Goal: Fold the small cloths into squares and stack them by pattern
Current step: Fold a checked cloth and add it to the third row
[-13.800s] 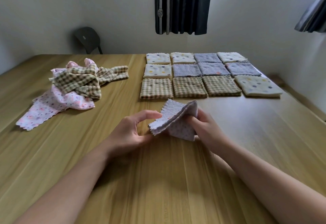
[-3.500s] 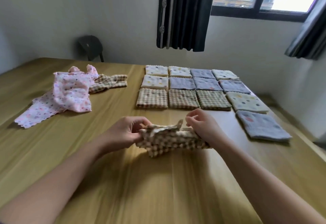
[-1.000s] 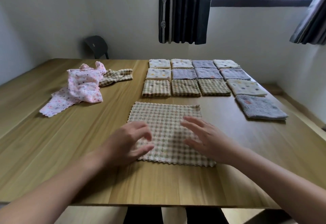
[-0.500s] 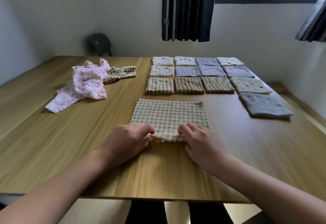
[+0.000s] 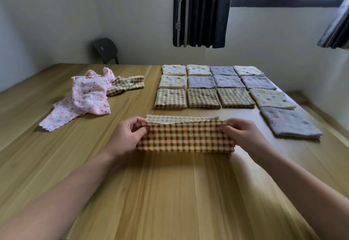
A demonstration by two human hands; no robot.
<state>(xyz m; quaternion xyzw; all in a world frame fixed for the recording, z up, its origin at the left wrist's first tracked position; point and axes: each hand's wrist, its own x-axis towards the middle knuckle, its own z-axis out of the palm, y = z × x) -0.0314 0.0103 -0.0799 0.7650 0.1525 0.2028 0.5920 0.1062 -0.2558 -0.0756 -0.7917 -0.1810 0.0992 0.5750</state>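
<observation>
A brown checked cloth lies on the wooden table in front of me, folded nearly in half, its far edge still showing beyond the folded layer. My left hand pinches the folded layer's left corner and my right hand pinches its right corner. Beyond lie folded squares: three brown checked squares, cream dotted squares and grey squares. One more cream square and a grey square sit to the right.
At the left lies a heap of unfolded cloths: a pink dotted cloth and a brown checked one. A dark chair stands at the far wall, a curtain hangs by the window, and a wall runs close along the right.
Both hands took the near edge of the flat checked cloth and carried it away from me over the rest, so the cloth is now doubled over.
</observation>
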